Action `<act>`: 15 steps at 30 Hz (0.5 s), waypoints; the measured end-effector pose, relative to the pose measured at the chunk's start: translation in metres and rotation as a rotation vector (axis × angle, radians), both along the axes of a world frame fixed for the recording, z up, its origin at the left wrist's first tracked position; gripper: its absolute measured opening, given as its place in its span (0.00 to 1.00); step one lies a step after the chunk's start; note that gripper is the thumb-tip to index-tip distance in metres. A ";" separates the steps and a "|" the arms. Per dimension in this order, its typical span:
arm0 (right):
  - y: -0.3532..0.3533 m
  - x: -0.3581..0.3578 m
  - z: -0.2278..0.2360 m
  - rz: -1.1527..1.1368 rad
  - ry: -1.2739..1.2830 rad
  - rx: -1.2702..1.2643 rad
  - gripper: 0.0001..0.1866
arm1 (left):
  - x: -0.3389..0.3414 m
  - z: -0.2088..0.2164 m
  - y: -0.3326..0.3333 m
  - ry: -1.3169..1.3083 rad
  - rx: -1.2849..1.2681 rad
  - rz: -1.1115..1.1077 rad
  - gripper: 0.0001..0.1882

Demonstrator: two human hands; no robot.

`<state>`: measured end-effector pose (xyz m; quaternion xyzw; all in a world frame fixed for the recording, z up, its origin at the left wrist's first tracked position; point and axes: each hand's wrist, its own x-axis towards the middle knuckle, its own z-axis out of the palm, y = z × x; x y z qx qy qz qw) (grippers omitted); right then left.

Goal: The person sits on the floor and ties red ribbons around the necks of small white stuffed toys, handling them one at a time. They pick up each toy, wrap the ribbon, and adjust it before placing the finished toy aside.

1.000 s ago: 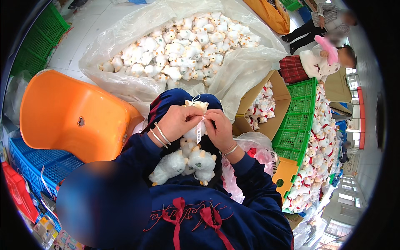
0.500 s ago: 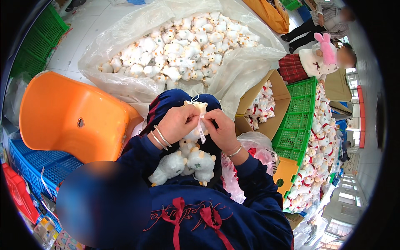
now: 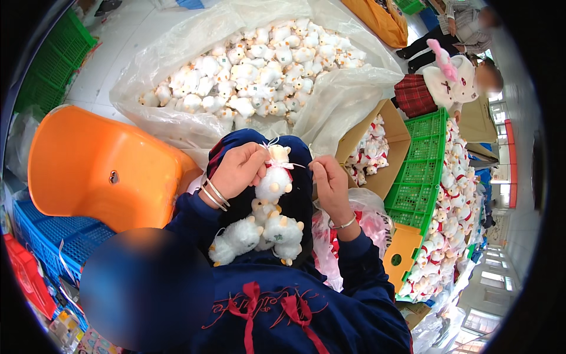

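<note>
Fluffy white plush toy [image 3: 275,180], glossy orange plastic chair [image 3: 100,165], crinkled clear plastic bag [image 3: 348,94]

Bright, even daylight fills the room, strongest from the windows [image 3: 492,277] at the right. Glare sits on the plastic bag [image 3: 348,97]; shadows are soft. Straight lines bow toward the black round rim. Two faces are blurred.

White plush toy [image 3: 275,180] with a pink ribbon, orange chair [image 3: 100,168], green crate [image 3: 421,171], blue crate [image 3: 53,236].
</note>
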<state>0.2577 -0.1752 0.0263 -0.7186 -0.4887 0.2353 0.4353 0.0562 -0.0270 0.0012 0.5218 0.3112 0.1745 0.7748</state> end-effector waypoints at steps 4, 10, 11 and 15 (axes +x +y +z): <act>0.001 -0.009 0.009 -0.005 0.314 -0.302 0.24 | 0.012 -0.008 -0.008 0.065 0.262 0.102 0.13; 0.021 -0.013 0.003 -0.087 0.653 -0.302 0.19 | 0.013 -0.011 -0.015 0.043 0.346 0.101 0.07; 0.026 -0.012 0.001 -0.077 0.660 -0.305 0.16 | 0.012 -0.007 -0.018 0.032 0.309 0.117 0.06; 0.034 -0.017 0.001 -0.103 0.731 -0.163 0.11 | 0.005 -0.007 -0.025 0.021 0.310 0.178 0.06</act>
